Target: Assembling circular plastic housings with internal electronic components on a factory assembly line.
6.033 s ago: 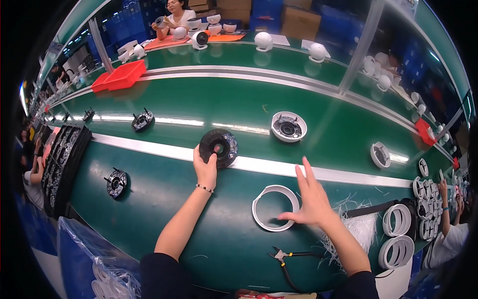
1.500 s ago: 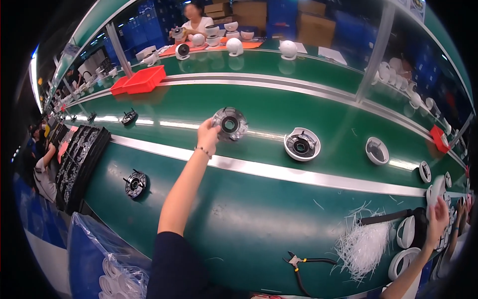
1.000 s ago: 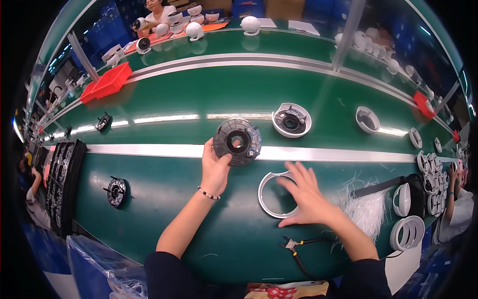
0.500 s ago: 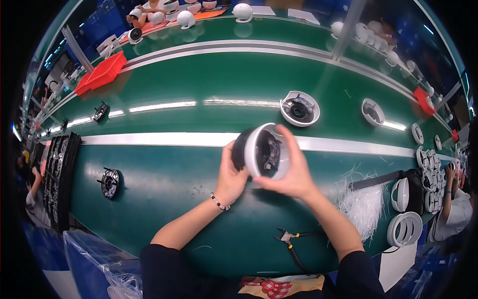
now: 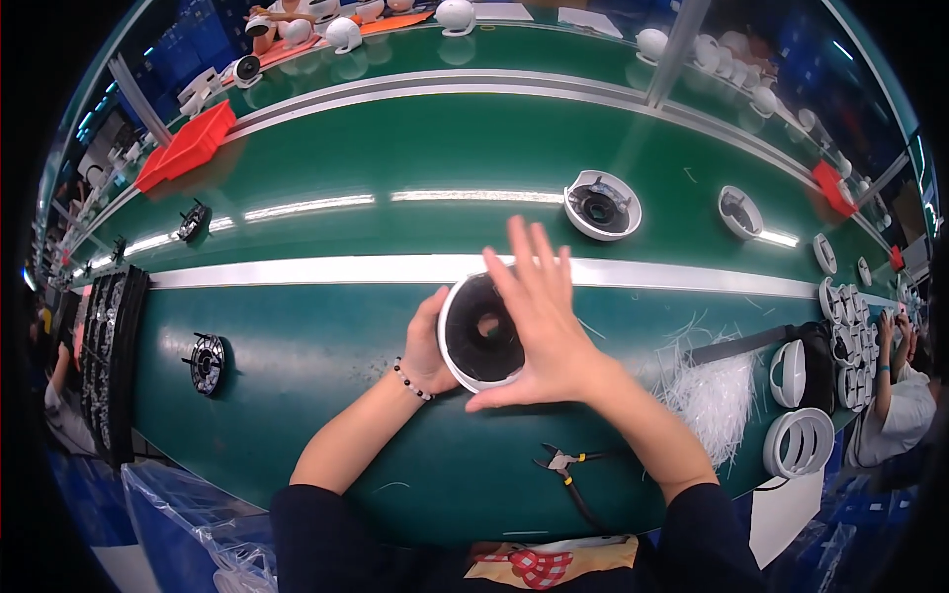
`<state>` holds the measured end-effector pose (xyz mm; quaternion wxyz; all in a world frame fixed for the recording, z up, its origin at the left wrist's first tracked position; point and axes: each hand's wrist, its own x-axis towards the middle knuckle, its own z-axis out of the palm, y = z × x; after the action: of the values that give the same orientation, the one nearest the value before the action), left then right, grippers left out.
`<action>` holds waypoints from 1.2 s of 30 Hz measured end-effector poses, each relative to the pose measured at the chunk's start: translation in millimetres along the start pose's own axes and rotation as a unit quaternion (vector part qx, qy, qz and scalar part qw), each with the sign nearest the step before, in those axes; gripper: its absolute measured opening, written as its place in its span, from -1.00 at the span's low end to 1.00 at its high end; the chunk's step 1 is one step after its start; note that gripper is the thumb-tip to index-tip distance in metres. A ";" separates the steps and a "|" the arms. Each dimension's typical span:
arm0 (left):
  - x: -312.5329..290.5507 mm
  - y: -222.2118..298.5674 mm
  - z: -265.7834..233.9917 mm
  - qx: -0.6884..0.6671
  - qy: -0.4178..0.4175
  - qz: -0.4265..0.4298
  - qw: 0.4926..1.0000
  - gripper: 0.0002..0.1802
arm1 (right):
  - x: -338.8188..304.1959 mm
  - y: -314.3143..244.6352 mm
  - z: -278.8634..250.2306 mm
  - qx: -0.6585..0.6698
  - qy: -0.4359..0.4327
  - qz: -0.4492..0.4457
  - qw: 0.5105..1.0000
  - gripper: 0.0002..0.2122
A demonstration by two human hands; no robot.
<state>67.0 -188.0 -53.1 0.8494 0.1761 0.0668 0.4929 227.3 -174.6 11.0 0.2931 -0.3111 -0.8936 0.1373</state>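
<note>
A white round housing (image 5: 448, 343) with a black ring-shaped part (image 5: 470, 326) inside it is held up over the green work table. The black part has a round hole in its middle. Gripping the housing's left side is my left hand (image 5: 427, 346), its fingers partly hidden behind the shell. My right hand (image 5: 549, 336) lies against the right side with its fingers stretched and spread, the thumb along the lower rim. Side cutters (image 5: 565, 462) with black and yellow handles lie on the table below my right hand. To the left rests a black ring-shaped frame (image 5: 207, 365).
White plastic strips (image 5: 714, 410) are heaped at right, near stacked white rings (image 5: 801, 443) and white shells. Another white housing (image 5: 602, 206) sits on the green conveyor (image 5: 415, 148) beyond a metal rail. Black trays (image 5: 111, 361) stand at far left. People work nearby.
The housing has turned, so its open side with the black part now faces up toward me. My right hand has gone from gripping the rim to lying spread against it.
</note>
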 end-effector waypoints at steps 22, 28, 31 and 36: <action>2.2 -7.3 21.4 0.089 0.126 -0.003 0.988 -0.27 | -15.3 -2.0 4.9 0.103 0.028 0.091 0.990 0.04; 2.5 -8.0 23.6 0.077 0.148 -0.011 0.986 -0.27 | -16.8 4.4 2.7 0.114 0.018 0.048 0.992 0.01; 0.7 -6.8 27.7 0.041 0.134 -0.018 0.990 -0.33 | -15.6 7.2 -0.8 0.125 0.012 0.010 0.992 0.03; 2.0 -8.8 31.7 0.031 0.133 -0.019 0.990 -0.33 | -16.3 10.5 -5.4 0.158 -0.001 0.014 0.987 0.04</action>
<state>84.3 -197.7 -26.8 0.8363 0.1340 0.1982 0.4934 246.0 -176.6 3.6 0.3358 -0.2733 -0.8566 0.2807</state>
